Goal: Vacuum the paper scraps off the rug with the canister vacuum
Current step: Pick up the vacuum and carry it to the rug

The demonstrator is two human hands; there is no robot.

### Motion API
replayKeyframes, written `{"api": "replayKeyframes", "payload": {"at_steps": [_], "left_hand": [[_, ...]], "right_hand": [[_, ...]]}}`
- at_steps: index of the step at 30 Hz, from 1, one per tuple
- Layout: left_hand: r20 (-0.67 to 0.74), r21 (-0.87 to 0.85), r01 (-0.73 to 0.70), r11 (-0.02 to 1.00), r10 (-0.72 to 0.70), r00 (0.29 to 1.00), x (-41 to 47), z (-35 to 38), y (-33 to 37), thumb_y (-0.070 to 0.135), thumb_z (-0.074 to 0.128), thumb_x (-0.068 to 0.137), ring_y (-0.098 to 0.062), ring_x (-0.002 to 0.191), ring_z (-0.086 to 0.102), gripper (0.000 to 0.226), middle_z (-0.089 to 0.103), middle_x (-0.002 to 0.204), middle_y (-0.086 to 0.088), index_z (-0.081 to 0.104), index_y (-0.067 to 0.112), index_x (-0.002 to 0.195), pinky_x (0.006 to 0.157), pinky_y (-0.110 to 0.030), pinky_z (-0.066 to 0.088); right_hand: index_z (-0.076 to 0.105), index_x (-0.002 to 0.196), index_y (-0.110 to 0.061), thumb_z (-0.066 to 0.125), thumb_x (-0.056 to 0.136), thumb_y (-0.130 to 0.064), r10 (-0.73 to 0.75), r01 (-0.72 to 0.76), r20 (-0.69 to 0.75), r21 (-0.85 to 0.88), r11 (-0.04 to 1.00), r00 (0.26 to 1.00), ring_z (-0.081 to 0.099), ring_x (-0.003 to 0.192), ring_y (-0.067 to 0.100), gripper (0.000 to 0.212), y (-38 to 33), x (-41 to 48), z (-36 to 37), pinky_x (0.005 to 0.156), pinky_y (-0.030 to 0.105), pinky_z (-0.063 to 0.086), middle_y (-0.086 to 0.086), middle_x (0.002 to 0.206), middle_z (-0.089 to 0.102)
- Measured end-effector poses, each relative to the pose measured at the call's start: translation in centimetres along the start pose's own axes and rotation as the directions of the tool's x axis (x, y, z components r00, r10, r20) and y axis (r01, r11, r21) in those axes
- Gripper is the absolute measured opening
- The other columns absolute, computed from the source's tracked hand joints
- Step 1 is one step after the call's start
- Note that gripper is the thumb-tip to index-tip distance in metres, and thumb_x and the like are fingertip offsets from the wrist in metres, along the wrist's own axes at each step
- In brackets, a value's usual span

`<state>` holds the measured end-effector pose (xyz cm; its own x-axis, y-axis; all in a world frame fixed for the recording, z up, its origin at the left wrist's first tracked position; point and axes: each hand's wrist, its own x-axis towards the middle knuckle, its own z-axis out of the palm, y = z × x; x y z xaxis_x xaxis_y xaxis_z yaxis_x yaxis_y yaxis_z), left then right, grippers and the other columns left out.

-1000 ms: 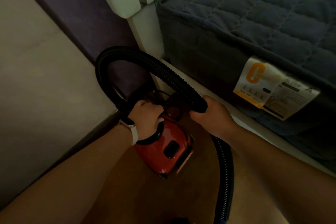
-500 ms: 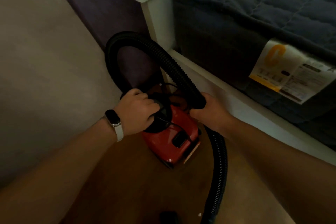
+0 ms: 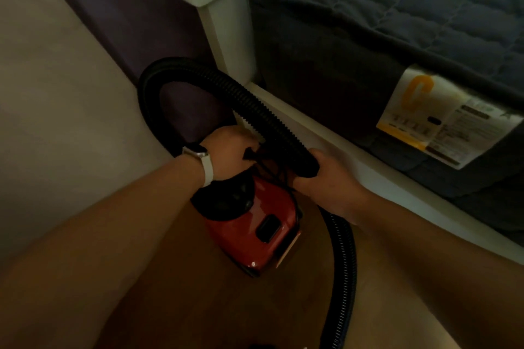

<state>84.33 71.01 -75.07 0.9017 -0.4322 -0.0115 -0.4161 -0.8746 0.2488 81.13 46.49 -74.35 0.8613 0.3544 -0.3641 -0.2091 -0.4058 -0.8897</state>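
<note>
The red canister vacuum (image 3: 255,238) sits on the wooden floor in a narrow gap between wall and bed. Its black ribbed hose (image 3: 198,71) loops up from the canister's front and runs back down past my right arm. My right hand (image 3: 329,178) is closed around the hose near its smooth cuff. Just above the canister's black top, my left hand (image 3: 226,150), with a white-strapped watch on the wrist, pinches a black power cord (image 3: 251,154) whose strands trail down to the vacuum. No rug or paper scraps are in view.
A bed with a dark quilted mattress (image 3: 397,8) and a white frame (image 3: 354,156) fills the right side, a printed label (image 3: 442,119) hanging on the mattress edge. A pale wall (image 3: 56,93) closes the left, with a white bedpost (image 3: 224,37) behind the hose loop.
My left hand has let go of the canister's handle, risen a little and taken hold of the black cord. My right hand keeps its grip on the hose.
</note>
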Motion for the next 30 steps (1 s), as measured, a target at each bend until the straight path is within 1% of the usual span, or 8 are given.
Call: {"api": "replayKeyframes", "payload": {"at_steps": [5, 9, 14, 18, 20, 24, 27, 30], "left_hand": [[0.282, 0.078, 0.201, 0.976, -0.215, 0.935, 2.5, 3.1, -1.4, 0.042, 0.059, 0.093, -0.021, 0.104, 0.055, 0.032, 0.059, 0.117, -0.005, 0.064, 0.02, 0.115, 0.092, -0.036, 0.047], [0.346, 0.062, 0.23, 0.971, -0.237, 0.908, 2.2, 4.5, -1.7, 0.049, 0.056, 0.093, -0.016, 0.096, 0.055, 0.033, 0.062, 0.103, 0.001, 0.069, 0.022, 0.106, 0.09, -0.03, 0.045], [0.382, 0.03, 0.286, 0.958, -0.275, 0.882, -0.7, 5.6, -2.8, 0.069, 0.034, 0.082, -0.015, 0.102, 0.057, 0.055, 0.065, 0.107, 0.008, 0.071, 0.033, 0.1, 0.093, -0.035, 0.048], [0.372, 0.028, 0.386, 0.922, -0.368, 0.852, -4.0, 5.3, -2.6, 0.055, 0.05, 0.092, -0.016, 0.088, 0.054, 0.03, 0.054, 0.082, 0.012, 0.053, 0.035, 0.07, 0.075, -0.03, 0.044], [0.386, -0.011, 0.432, 0.902, -0.395, 0.834, -5.7, 5.8, -2.9, 0.054, 0.051, 0.093, -0.017, 0.09, 0.057, 0.027, 0.06, 0.09, 0.008, 0.061, 0.032, 0.081, 0.077, -0.031, 0.047], [0.445, 0.07, 0.437, 0.897, -0.42, 0.791, -7.3, 6.3, -2.6, 0.058, 0.048, 0.094, -0.021, 0.119, 0.055, 0.048, 0.061, 0.124, 0.005, 0.061, 0.024, 0.127, 0.098, -0.03, 0.04], [0.482, 0.12, 0.427, 0.896, -0.429, 0.764, -5.5, 5.6, -3.3, 0.06, 0.049, 0.092, -0.02, 0.114, 0.056, 0.043, 0.062, 0.115, 0.006, 0.064, 0.027, 0.115, 0.095, -0.031, 0.038], [0.515, 0.094, 0.376, 0.922, -0.368, 0.774, -3.0, 6.1, -4.8, 0.06, 0.055, 0.087, -0.019, 0.113, 0.055, 0.045, 0.061, 0.125, 0.004, 0.061, 0.033, 0.122, 0.097, -0.029, 0.041]], "right_hand": [[0.06, 0.106, -0.013, 0.068, 0.087, -0.008, 0.036, -0.035, 0.016, -0.026, 0.999, 0.999, 0.055, 0.059, 0.01, 0.021, 1.2, 0.5, -1.3, 0.045, 0.016, 0.042, 0.004, 0.08, 0.059], [0.06, 0.105, -0.013, 0.068, 0.087, -0.011, 0.04, -0.039, 0.018, -0.052, 0.998, 0.999, 0.056, 0.063, 0.012, 0.021, 1.8, 1.5, -1.5, 0.05, 0.021, 0.043, 0.004, 0.081, 0.059], [0.059, 0.088, -0.036, 0.073, 0.08, -0.017, 0.042, -0.039, 0.057, -0.056, 0.998, 0.997, 0.063, 0.069, 0.014, 0.024, 1.9, 2.7, 0.1, 0.06, 0.032, 0.052, -0.003, 0.081, 0.064], [0.064, 0.1, -0.031, 0.073, 0.078, -0.015, 0.046, -0.041, 0.127, -0.044, 0.998, 0.991, 0.07, 0.08, 0.027, 0.029, 1.4, 3.5, 1.6, 0.07, 0.043, 0.059, 0.011, 0.095, 0.071], [0.063, 0.1, -0.029, 0.071, 0.08, -0.012, 0.038, -0.027, 0.17, -0.067, 0.997, 0.985, 0.07, 0.08, 0.03, 0.027, 1.0, 3.7, 2.3, 0.07, 0.043, 0.059, 0.011, 0.095, 0.07], [0.061, 0.095, -0.027, 0.069, 0.081, -0.009, 0.02, 0.001, 0.197, -0.109, 0.994, 0.98, 0.06, 0.064, 0.018, 0.024, 0.7, 3.9, 3.2, 0.058, 0.035, 0.052, 0.002, 0.079, 0.062], [0.063, 0.099, -0.018, 0.069, 0.083, -0.009, 0.015, 0.001, 0.127, -0.123, 0.992, 0.992, 0.055, 0.059, 0.008, 0.02, 1.2, 4.4, 2.9, 0.052, 0.022, 0.044, -0.003, 0.073, 0.058], [0.06, 0.089, -0.014, 0.069, 0.085, -0.008, -0.009, 0.017, 0.064, -0.124, 0.992, 0.998, 0.051, 0.05, 0.0, 0.011, 1.5, 4.5, 2.1, 0.045, 0.011, 0.039, -0.003, 0.069, 0.056]]}}
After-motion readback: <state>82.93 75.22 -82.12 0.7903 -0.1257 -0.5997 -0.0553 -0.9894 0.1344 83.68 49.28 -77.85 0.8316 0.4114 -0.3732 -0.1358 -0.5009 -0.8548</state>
